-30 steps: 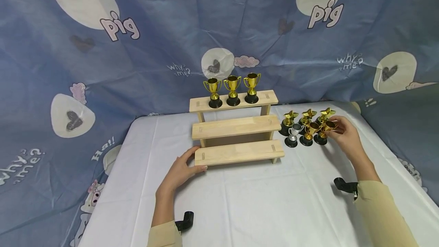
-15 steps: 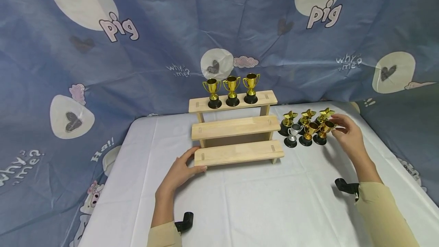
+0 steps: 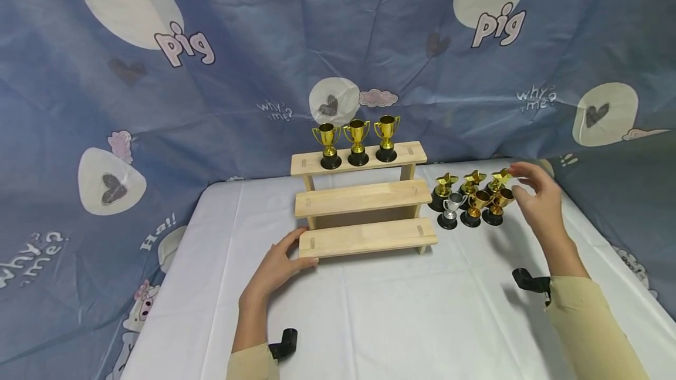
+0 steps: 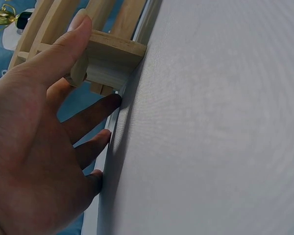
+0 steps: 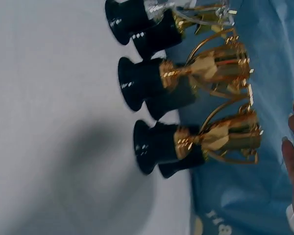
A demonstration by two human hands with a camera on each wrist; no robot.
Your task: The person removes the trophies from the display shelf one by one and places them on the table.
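Left grip on shelf; right near trophies

The place looks like a makeshift, curtained-off recording booth — its wider building cannot be told. Wrinkled blue cartoon-printed cloth hangs from eight o'clock over twelve to past three, screening a white-draped table; a black wrist camera shows at four.
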